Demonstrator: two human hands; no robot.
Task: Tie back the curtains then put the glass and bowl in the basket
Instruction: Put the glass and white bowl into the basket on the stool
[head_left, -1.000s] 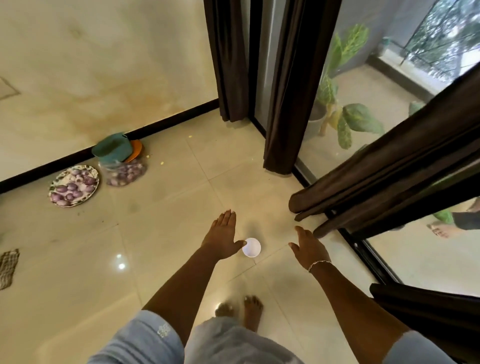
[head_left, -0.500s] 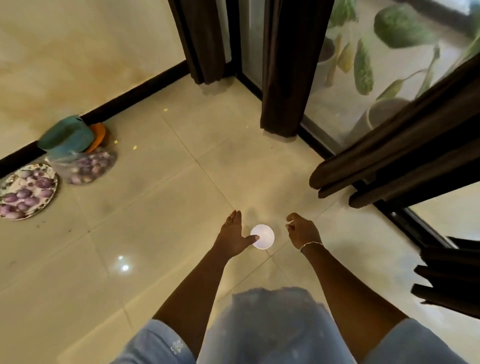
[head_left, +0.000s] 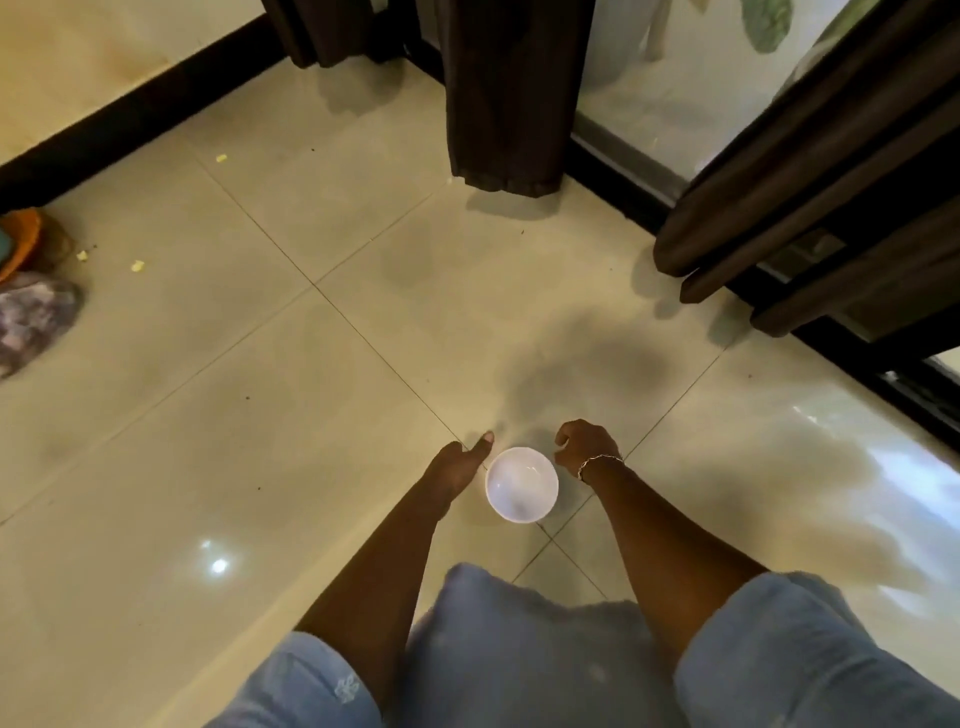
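A small white bowl (head_left: 521, 484) stands upright on the tiled floor, straight below me. My left hand (head_left: 461, 466) hangs just left of it, thumb stretched toward its rim, fingers apart, holding nothing. My right hand (head_left: 588, 445) with a bracelet hovers just right of the bowl, fingers curled, not touching it. Dark brown curtains hang at the glass door: one panel (head_left: 506, 98) falls straight to the floor, another (head_left: 810, 208) is pulled aside to the right. No glass or basket is in view.
A black skirting board (head_left: 130, 114) runs along the wall at the upper left. An orange dish (head_left: 21, 239) and a clear bag of purple things (head_left: 31, 322) lie at the left edge. The door's dark track (head_left: 883, 364) runs along the right.
I have bent lower, so the bowl looks bigger and nearer. Both hands have come down to either side of it. The plate of purple things has left the view.
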